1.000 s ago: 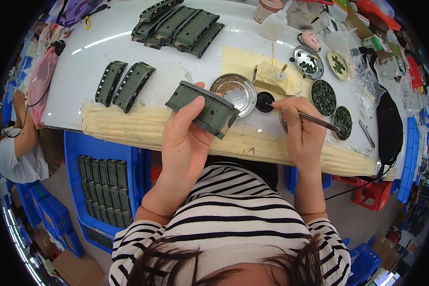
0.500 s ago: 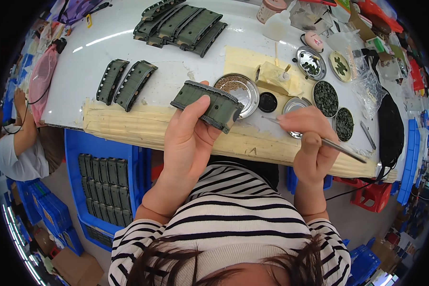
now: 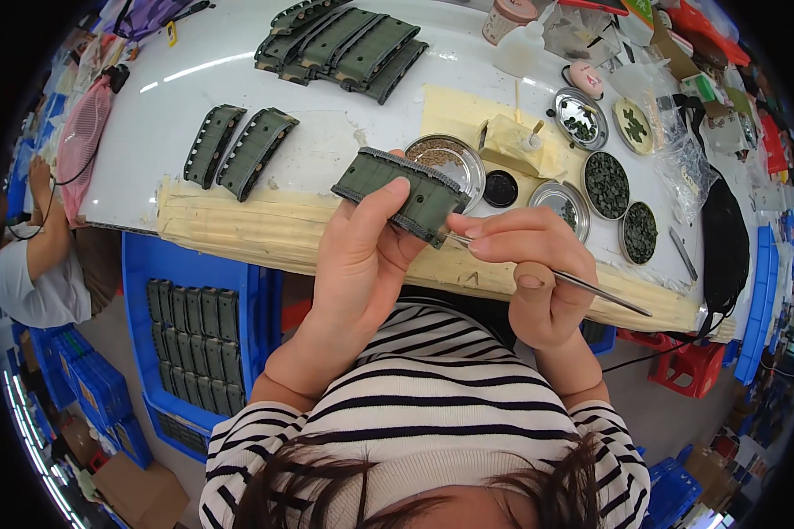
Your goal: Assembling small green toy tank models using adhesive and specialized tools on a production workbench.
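Note:
My left hand is closed round a curved, dark green camouflage piece with toothed long edges, its thumb lying on top. At the right end of that piece, my right hand pinches slim metal tweezers. Their tip reaches the piece's lower right corner; whether anything is in it is too small to tell. Just behind the held piece is a round metal dish with small brown bits. Two similar curved green pieces lie to the left, and a stack of them sits further back.
Tins of dark green bits, a shallow metal dish and a black round lid stand at the right. A taped block is behind them. Below the table's left part, a blue crate holds rows of green pieces. Another person sits at far left.
My right hand has moved left with the tweezers, from above the shallow dish to the held piece's right end. My left hand and the piece have shifted slightly right.

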A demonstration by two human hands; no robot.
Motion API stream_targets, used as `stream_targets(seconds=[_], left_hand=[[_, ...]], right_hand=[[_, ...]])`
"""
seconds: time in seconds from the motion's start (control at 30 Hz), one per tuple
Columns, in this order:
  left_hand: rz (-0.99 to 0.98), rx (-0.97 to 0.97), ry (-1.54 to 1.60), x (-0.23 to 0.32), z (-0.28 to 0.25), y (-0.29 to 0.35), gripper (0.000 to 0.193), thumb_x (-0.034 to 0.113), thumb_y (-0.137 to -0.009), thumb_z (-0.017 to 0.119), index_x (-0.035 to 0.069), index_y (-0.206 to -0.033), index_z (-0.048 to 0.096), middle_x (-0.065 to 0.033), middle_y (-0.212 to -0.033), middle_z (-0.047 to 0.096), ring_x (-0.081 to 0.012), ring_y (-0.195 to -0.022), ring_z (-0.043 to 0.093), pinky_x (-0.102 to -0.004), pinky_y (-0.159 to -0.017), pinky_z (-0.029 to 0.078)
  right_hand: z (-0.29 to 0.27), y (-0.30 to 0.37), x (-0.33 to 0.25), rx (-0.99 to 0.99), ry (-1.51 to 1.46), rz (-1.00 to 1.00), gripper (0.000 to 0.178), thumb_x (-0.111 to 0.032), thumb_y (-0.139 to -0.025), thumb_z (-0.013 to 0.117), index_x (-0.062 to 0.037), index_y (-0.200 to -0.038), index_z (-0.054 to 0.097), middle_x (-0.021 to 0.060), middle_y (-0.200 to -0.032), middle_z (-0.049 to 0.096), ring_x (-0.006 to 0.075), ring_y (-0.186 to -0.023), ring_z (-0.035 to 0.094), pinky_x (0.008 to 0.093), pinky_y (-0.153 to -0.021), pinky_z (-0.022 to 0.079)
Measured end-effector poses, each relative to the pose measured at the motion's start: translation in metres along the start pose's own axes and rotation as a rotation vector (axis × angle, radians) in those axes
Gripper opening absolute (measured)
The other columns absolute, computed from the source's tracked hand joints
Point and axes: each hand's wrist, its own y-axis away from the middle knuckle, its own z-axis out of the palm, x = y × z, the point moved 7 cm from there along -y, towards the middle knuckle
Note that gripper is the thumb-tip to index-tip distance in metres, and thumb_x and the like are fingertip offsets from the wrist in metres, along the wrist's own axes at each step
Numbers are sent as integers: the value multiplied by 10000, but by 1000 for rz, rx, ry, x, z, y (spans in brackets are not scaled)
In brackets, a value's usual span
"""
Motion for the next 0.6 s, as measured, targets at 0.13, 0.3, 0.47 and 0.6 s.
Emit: stream_targets(seconds=[0.13,0.3,0.47,0.6], left_hand=[[0,-13,11,0,1,0,373,156,-948,516,11,-1286,451,-98,-1147,596,-152,-1040,609,-306,-914,505],[10,-14,24,0,1,0,372,146,-946,520,9,-1285,448,-98,-1135,597,-152,-1024,612,-302,-905,510],[18,0,32,0,1,1,378,133,-942,529,7,-1288,443,-100,-1127,598,-149,-1020,612,-294,-897,512],[9,-5,18,1,2,1,386,132,-943,529,7,-1296,434,-108,-1133,596,-154,-1039,603,-298,-905,508]], right_hand=[[0,1,1,-1,1,-8,445,-361,-993,428,25,-930,641,188,-915,612,327,-863,667,419,-787,555],[-2,1,2,33,-26,-49,136,-88,-866,609,-6,-955,670,133,-935,664,256,-889,664,317,-769,528],[2,-1,-1,-25,55,-19,415,-337,-994,440,23,-944,640,185,-922,627,337,-894,675,381,-776,549],[2,0,-4,-38,112,-31,427,-340,-997,432,29,-946,640,184,-927,634,332,-902,677,368,-767,551]])
